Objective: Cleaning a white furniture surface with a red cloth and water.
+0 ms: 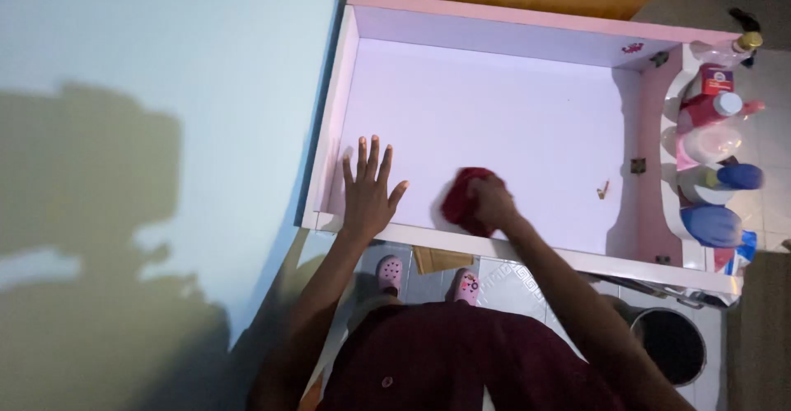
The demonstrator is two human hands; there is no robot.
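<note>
A pink-rimmed changing tray [494, 15] with a pale lilac floor lies below me. My left hand [368, 188] rests flat on the tray floor near its front left corner, fingers spread, holding nothing. My right hand [493, 199] presses a crumpled red cloth [460, 201] against the tray floor near the front edge, a little right of the left hand. A small brown scrap [604, 189] lies on the floor toward the right wall.
A side shelf on the right holds several bottles and tubs [713, 164] in pink, white and blue. A pale wall [156, 89] stands to the left. Below the tray are my pink clogs [390, 272] on tiles and a round dark bin [671, 345].
</note>
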